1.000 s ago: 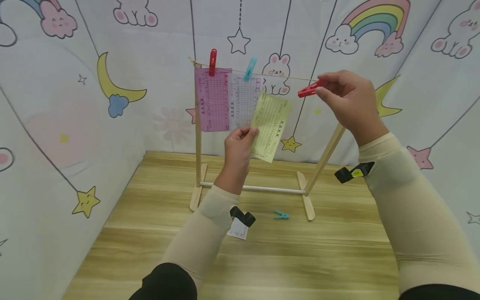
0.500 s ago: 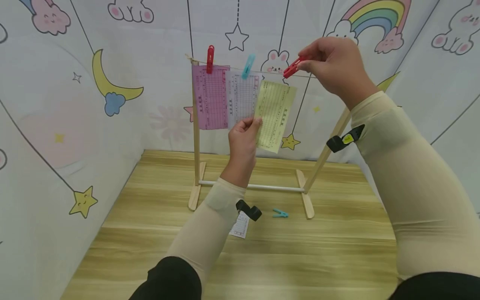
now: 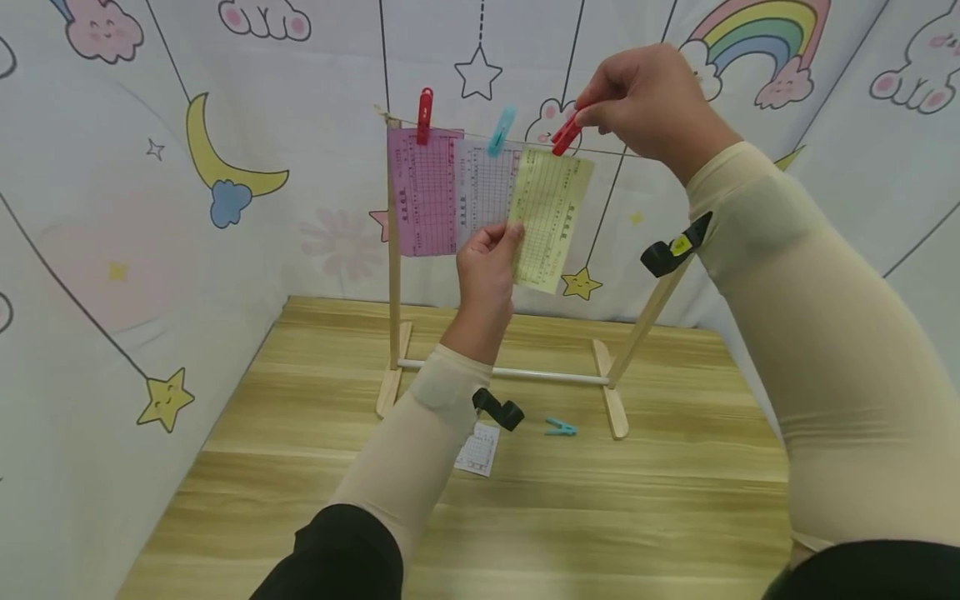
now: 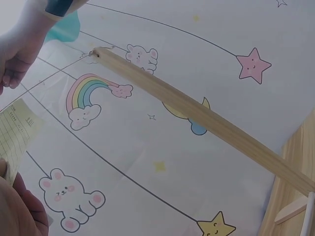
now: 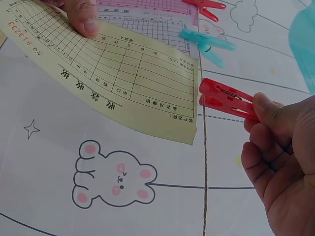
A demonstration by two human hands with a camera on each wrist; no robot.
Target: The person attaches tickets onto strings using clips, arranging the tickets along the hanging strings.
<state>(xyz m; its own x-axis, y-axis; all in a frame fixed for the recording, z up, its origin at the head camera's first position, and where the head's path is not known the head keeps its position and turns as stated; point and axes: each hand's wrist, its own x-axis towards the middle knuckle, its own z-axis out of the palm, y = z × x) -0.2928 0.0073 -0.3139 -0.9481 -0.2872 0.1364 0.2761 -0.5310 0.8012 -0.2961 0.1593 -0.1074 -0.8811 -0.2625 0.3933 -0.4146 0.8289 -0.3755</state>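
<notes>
My left hand [image 3: 487, 265] pinches a yellow receipt slip [image 3: 551, 218] by its left edge, its top close to the string [image 3: 611, 153]. Between thumb and fingers of my right hand [image 3: 648, 104] is a red clothespin [image 3: 566, 136], tilted above the slip's top edge. The right wrist view shows that clothespin [image 5: 229, 100] with its jaw end at the string, right by the slip's edge. Left of the yellow slip, a pink slip [image 3: 427, 196] hangs under another red clothespin [image 3: 424, 117], and a white slip [image 3: 486, 179] under a light blue clothespin [image 3: 501, 132].
The string runs between posts of a wooden stand [image 3: 395, 283] with a white lower bar [image 3: 551, 376]. On the wooden table [image 3: 637, 517] lie a blue clothespin [image 3: 561, 427] and a small white printed paper [image 3: 477, 450]. A cartoon-printed cloth [image 3: 315, 150] backs the stand.
The yellow slip has risen with my left hand up to the string. My right hand has moved up and left, bringing the red clothespin over the slip's top edge.
</notes>
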